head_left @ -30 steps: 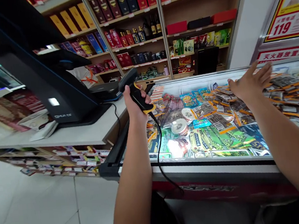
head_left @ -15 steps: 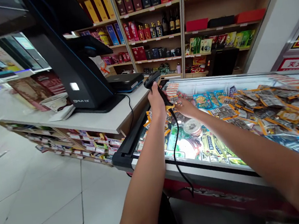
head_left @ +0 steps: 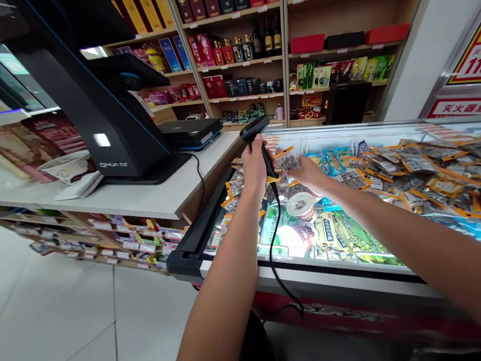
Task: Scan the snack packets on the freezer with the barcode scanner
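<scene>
Till stand (head_left: 103, 121) sits far left on the counter (head_left: 147, 200). Left hand (head_left: 254, 164) is clenched round the barcode scanner (head_left: 260, 143), head up, long axis near upright, cord hanging. Just right of it, right hand (head_left: 306, 170) pinches a small snack packet (head_left: 287, 160) above the chest freezer (head_left: 355, 274), packet almost touching the scanner. A second ago that hand lay spread over the far packets.

One head-worn view looks forward and down, close over the freezer case (head_left: 363, 265), shelves (head_left: 287, 53) seemingly well behind.
</scene>
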Tool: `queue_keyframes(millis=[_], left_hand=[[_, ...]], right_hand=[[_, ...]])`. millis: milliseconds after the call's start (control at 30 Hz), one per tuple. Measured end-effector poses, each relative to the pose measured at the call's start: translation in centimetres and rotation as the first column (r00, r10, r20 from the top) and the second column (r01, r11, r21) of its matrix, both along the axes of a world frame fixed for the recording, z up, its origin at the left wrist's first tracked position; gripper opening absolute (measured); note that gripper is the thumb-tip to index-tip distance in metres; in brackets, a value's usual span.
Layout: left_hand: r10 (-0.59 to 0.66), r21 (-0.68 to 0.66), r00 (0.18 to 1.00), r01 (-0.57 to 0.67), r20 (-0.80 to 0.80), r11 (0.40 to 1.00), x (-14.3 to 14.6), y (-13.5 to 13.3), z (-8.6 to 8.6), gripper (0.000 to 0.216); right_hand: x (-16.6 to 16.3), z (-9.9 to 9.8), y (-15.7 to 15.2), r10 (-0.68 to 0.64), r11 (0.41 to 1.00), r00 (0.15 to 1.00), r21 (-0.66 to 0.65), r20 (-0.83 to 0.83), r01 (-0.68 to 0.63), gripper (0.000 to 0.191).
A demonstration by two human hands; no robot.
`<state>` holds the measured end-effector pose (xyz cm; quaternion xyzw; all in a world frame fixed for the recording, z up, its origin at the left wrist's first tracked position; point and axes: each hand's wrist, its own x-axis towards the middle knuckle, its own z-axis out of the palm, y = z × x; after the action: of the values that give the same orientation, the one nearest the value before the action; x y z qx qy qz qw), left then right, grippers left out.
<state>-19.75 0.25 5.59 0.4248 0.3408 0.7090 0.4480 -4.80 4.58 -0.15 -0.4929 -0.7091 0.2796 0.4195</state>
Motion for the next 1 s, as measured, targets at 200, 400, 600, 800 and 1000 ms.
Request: queue_keyframes(millis=[200,400,600,800,1000], left_hand=[[-0.377,-0.022,0.925,0.377,-0.049,0.926,2.7,-1.4,0.1,0.043],[-0.620,-0.091,0.734,0.622,-0.279,0.777,4.8,-2.3,-1.1,0.048],[-0.672,-0.154,0.640,0.671,-0.373,0.725,5.6,-2.2,-1.9,0.049],[-0.663,-0.120,0.676,0.665,-0.322,0.737,6.2,-2.3,-2.0,0.050],[-0.673,-0.100,0.699,0.672,-0.243,0.734,6.5,-2.3,-1.6,0.047]], right_hand=[[8.3,2.8,-1.7,-0.151,0.977,0.985,0.138,-0.084,0.161,0.050],[14.1,1.6,-2.4,-0.263,0.951,0.964,0.161,-0.039,0.266,0.048],[15.8,1.9,-2.4,-0.268,0.963,0.963,0.039,0.039,0.266,0.059],[15.8,2.2,-2.6,-0.260,0.964,0.962,0.083,0.081,0.254,0.041],[16.4,2.6,-2.7,-0.284,0.957,0.957,0.074,0.057,0.280,0.039]])
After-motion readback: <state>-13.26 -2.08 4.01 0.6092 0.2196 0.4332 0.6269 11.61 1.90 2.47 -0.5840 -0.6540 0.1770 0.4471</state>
